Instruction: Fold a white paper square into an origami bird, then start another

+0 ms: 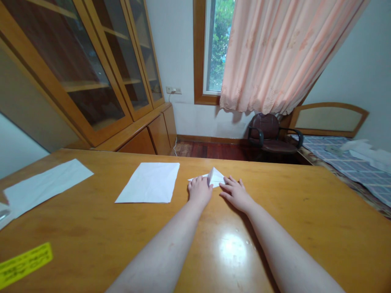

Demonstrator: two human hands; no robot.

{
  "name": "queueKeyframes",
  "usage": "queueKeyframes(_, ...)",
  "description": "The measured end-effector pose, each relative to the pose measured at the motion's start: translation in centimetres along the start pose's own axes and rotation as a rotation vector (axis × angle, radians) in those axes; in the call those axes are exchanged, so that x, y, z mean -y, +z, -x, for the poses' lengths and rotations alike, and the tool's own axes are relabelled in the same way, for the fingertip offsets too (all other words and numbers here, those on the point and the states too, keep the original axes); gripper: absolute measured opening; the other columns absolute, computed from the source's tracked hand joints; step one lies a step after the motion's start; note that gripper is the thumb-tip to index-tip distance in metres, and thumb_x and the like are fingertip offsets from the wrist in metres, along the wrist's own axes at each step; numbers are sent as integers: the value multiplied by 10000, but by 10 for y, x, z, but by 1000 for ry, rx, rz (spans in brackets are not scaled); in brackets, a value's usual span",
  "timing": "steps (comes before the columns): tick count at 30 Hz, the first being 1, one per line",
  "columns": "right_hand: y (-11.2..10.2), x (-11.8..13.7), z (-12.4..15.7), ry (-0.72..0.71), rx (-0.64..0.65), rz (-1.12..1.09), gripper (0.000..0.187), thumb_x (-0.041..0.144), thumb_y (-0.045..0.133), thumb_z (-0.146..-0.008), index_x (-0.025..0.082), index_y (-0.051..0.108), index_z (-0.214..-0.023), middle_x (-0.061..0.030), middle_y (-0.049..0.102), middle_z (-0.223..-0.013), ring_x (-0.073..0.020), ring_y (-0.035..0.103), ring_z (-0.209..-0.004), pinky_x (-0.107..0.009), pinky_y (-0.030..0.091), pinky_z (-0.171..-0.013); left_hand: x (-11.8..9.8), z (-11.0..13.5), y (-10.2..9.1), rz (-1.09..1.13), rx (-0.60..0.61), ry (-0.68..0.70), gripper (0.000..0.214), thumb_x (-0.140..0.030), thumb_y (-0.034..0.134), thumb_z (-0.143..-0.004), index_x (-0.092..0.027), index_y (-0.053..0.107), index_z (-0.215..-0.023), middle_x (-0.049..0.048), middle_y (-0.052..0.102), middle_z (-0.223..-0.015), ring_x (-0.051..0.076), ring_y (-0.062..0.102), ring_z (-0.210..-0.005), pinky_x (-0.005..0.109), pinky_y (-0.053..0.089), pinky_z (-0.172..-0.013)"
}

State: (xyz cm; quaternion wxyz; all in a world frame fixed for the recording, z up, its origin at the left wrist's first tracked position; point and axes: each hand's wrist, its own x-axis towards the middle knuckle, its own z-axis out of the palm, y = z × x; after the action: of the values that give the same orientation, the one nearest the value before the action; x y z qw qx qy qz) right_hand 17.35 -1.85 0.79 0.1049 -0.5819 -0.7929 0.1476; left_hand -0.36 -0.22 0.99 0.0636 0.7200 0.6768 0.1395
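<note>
A small folded piece of white paper [216, 177] lies on the wooden table [290, 203], with one pointed flap standing up in its middle. My left hand [200, 191] rests over the paper's left side, fingers bent and thumb against the raised flap. A thin tip of paper shows beyond its fingers. My right hand [237, 193] lies at the paper's right edge with its fingers spread, the fingertips touching the paper. Part of the paper is hidden under both hands.
Left of my hands lies a white paper sheet [149, 183]. A longer white strip [49, 183] is farther left, near a yellow label [26, 264]. Beyond the table stand a glass-door cabinet [128, 61], a dark office chair [269, 134] and a bed [342, 150].
</note>
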Motion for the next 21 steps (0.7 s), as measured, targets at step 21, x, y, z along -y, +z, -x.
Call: queueKeyframes(21,2,-3,-3,133,-76,18,369,413,456,-887,290,586,-1209,-74,417,-1421,-281,293,-1340,-570,116,-1069,0,0,-1,-31,11,12,318,-400,507,-833,-198,590,-1064,106,585,-1125,275,481,-1084,430,328,-944)
